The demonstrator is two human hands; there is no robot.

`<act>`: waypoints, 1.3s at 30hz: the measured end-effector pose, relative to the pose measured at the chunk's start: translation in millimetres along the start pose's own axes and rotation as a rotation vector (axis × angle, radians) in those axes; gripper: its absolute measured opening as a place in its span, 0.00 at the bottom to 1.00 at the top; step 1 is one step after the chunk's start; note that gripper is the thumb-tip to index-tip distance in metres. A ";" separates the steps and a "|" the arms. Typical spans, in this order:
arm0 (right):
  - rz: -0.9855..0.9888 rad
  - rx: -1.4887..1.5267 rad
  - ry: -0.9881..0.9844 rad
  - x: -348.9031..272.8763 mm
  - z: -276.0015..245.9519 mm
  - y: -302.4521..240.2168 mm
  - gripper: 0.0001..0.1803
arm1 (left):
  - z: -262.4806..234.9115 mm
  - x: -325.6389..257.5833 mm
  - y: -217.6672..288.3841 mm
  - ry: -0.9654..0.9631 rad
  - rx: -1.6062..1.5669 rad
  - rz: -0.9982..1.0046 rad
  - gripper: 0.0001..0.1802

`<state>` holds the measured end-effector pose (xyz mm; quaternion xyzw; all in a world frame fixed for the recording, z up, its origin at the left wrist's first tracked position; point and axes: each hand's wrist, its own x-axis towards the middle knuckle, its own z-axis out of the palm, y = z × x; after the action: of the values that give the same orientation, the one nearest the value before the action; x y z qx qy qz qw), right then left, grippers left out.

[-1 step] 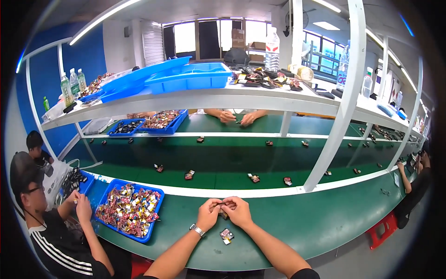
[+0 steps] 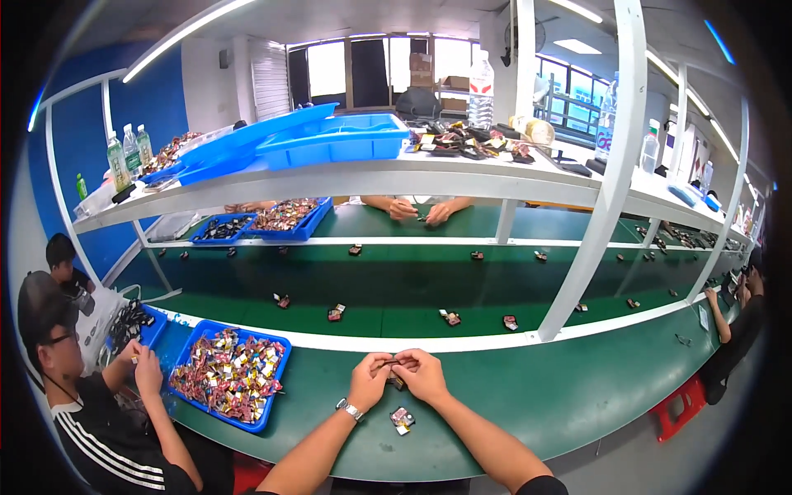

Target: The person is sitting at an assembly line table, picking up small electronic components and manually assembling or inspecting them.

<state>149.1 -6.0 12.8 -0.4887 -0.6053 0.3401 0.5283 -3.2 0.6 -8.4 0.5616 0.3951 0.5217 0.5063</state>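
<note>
In the head view we are holding both hands together above the green bench (image 2: 528,388), the left hand (image 2: 371,383) and the right hand (image 2: 423,378) nearly meeting at the fingertips. Both are pinching a small dark piece (image 2: 397,381) — it is sitting right between them, and our fingers are hiding much of it, so we are not making out its details. A wristwatch (image 2: 350,408) is circling the left wrist. Just nearer to us than the hands, a loose component (image 2: 402,421) with red, white and yellow parts is lying on the bench between our forearms, touching neither.

To the left of the left hand, a blue tray (image 2: 275,396) is holding a heap of similar components (image 2: 223,375). Farther left, a co-worker (image 2: 107,421) is sitting and holding a small part. Beyond our hands a white rail (image 2: 412,341) is running across — and past it, spaced-out components (image 2: 336,313) are resting on a green belt (image 2: 388,320). Well to the right of the right hand, a red stool (image 2: 682,408) is standing by the bench.
</note>
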 end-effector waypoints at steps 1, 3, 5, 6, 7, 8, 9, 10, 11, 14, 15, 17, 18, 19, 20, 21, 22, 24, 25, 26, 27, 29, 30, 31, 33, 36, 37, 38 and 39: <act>0.031 0.056 -0.016 5.7 -1.7 3.3 0.12 | 0.7 0.1 3.1 0.030 -0.055 -0.003 0.11; 0.075 0.020 0.031 27.8 -6.9 8.8 0.13 | -3.7 1.7 9.1 0.112 -0.172 -0.018 0.11; 0.162 -0.033 0.142 53.8 -10.9 12.8 0.15 | -7.8 2.8 6.7 0.188 -0.280 -0.051 0.11; 0.133 -0.152 0.216 69.1 -10.7 20.8 0.14 | -7.7 2.5 5.1 0.182 -0.278 -0.044 0.11; 0.152 -0.168 0.236 81.1 -12.1 29.6 0.15 | -5.1 1.7 3.6 0.130 -0.211 -0.025 0.11; 0.172 -0.184 0.257 92.4 -13.6 37.8 0.15 | -2.5 2.0 2.4 0.077 -0.142 -0.006 0.11; 0.137 -0.228 0.260 100.2 -10.7 39.8 0.14 | -2.7 1.7 4.6 0.068 -0.136 0.008 0.10; 0.103 -0.273 0.265 103.9 -9.9 42.9 0.14 | -3.0 2.0 2.6 0.059 -0.135 0.016 0.10; 0.082 -0.348 0.225 103.5 -13.5 47.6 0.14 | -2.7 2.1 -0.4 0.048 -0.154 0.002 0.10; -0.201 -0.683 0.278 94.2 -27.3 48.4 0.17 | -9.1 1.8 2.7 0.067 -0.156 -0.001 0.10; -0.148 -0.739 0.326 86.6 -38.2 39.0 0.19 | -14.1 0.4 2.7 0.079 -0.157 -0.010 0.10; -0.044 -0.824 0.433 74.1 -67.9 27.2 0.25 | -12.9 -0.6 6.2 0.081 -0.128 -0.005 0.09; 0.007 -0.849 0.486 69.0 -80.1 28.1 0.28 | -11.7 0.7 6.6 0.080 -0.133 -0.007 0.09; -0.007 -0.860 0.508 68.9 -90.8 38.5 0.32 | -10.4 3.0 6.3 0.052 -0.107 -0.018 0.09; -0.001 -0.868 0.511 70.9 -98.0 48.3 0.32 | -10.2 4.9 6.1 0.026 -0.082 -0.028 0.08; 0.030 -0.848 0.467 72.9 -103.8 59.5 0.33 | -10.9 6.3 4.6 0.024 -0.087 -0.035 0.08; 0.055 -0.825 0.427 76.8 -107.8 66.1 0.33 | -14.0 11.4 5.7 -0.037 -0.108 -0.086 0.08; 0.074 -0.815 0.415 75.7 -110.8 73.2 0.30 | -20.1 15.9 10.3 -0.093 -0.133 -0.136 0.09; 0.037 -0.741 0.407 74.0 -110.9 73.6 0.29 | -22.3 16.2 14.3 -0.104 -0.184 -0.200 0.09; 0.002 -0.668 0.401 71.2 -111.8 74.3 0.28 | -23.5 15.6 15.5 -0.117 -0.236 -0.265 0.10; -0.070 -0.624 0.385 65.4 -107.3 72.2 0.27 | -26.8 14.0 12.1 -0.150 -0.235 -0.233 0.11; -0.123 -0.527 0.320 52.3 -88.1 56.3 0.28 | -31.4 10.5 16.2 -0.146 -0.197 -0.252 0.12; -0.172 -0.432 0.262 40.6 -77.3 41.9 0.28 | -32.8 8.6 19.2 -0.150 -0.159 -0.270 0.14; -0.151 -0.318 0.122 28.8 -66.5 17.2 0.29 | -35.5 7.3 20.5 -0.159 -0.195 -0.270 0.16; -0.178 -0.239 -0.117 14.4 -56.9 -11.7 0.29 | -35.1 10.8 20.9 -0.219 -0.258 -0.289 0.21; -0.254 -0.222 -0.318 0.0 -48.0 -34.5 0.26 | -31.1 11.6 20.0 -0.386 -0.230 -0.284 0.22; -0.284 -0.269 -0.360 -1.5 -44.9 -41.4 0.27 | -35.5 11.5 16.6 -0.454 -0.268 -0.342 0.22; -0.316 -0.315 -0.402 -0.8 -41.5 -45.7 0.27 | -40.0 10.0 13.1 -0.439 -0.269 -0.351 0.22; -0.295 -0.310 -0.414 -0.1 -42.8 -45.8 0.27 | -37.4 10.2 15.6 -0.454 -0.303 -0.352 0.22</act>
<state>180.1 -23.9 64.2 -0.3906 -0.8095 0.2555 0.3562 -40.0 13.7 6.7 0.5049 0.2810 0.3402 0.7419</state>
